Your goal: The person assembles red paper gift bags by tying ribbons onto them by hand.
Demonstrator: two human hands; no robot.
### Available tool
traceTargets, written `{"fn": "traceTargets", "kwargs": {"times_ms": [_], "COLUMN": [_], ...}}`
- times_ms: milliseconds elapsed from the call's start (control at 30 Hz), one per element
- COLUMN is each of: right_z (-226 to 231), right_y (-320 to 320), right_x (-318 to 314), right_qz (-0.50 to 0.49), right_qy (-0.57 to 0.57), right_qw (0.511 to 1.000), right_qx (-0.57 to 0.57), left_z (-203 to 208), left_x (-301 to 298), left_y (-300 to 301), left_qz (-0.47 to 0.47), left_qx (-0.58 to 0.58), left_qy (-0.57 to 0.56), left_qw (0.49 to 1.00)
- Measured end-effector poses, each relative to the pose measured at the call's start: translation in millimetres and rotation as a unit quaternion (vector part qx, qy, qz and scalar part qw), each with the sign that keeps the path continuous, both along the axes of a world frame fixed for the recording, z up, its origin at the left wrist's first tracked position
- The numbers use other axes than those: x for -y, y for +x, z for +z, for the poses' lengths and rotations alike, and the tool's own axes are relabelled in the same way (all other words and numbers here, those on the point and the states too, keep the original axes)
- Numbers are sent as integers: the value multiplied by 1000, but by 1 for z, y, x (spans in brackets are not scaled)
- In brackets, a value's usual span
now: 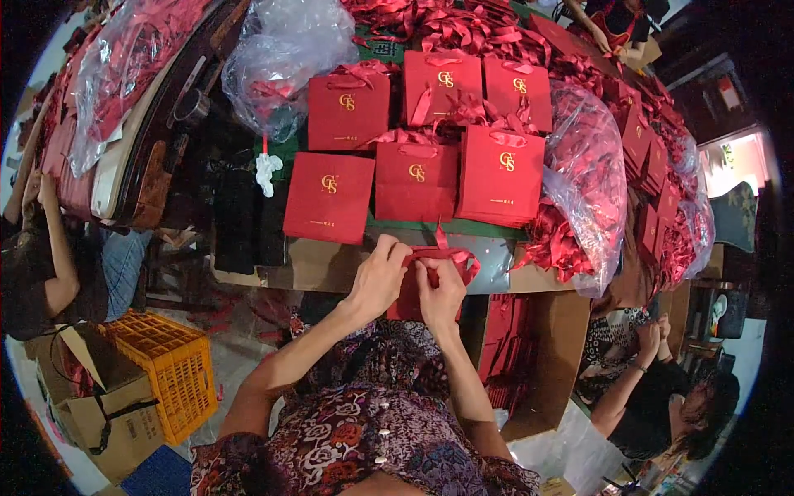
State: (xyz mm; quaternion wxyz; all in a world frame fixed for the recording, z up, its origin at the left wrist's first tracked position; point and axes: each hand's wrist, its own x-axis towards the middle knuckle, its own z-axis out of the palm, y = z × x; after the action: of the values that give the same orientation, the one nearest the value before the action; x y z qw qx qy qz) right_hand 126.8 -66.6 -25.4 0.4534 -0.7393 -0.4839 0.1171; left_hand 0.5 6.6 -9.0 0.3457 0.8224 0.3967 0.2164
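At the table's near edge I hold a small red paper gift bag point(406, 302) between both hands, upright in front of my body. The fingers of my left hand point(379, 277) are closed at the bag's upper left edge. My right hand point(441, 289) pinches near the top of the bag, by a red ribbon point(473, 269) that loops out to the right. A ribbon end stands up above the rim. My fingers partly hide the bag's opening. Just beyond my hands lie stacks of red bags with gold lettering, among them a left stack point(328, 197) and a right stack point(501, 175).
Clear plastic bags point(281, 58) and another plastic bag of red ribbon point(583, 182) flank the stacks. Loose ribbons point(463, 26) heap behind. An open cardboard box point(554, 355) stands below right, a yellow crate point(169, 372) below left. Other people sit at both sides.
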Motion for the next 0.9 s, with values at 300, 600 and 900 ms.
{"fn": "traceTargets", "kwargs": {"times_ms": [300, 600, 900], "right_z": [-5, -8, -15], "right_y": [0, 6, 8], "right_x": [3, 15, 17], "right_qz": [30, 51, 59], "right_qy": [41, 35, 25], "right_qw": [998, 998, 998], "right_qx": [47, -3, -24], "left_z": [9, 8, -2], "left_x": [-3, -16, -24], "left_y": [1, -3, -2], "left_qz": [-25, -33, -61], "left_qx": [19, -22, -36], "left_qy": [56, 23, -82], "left_qw": [998, 999, 994]}}
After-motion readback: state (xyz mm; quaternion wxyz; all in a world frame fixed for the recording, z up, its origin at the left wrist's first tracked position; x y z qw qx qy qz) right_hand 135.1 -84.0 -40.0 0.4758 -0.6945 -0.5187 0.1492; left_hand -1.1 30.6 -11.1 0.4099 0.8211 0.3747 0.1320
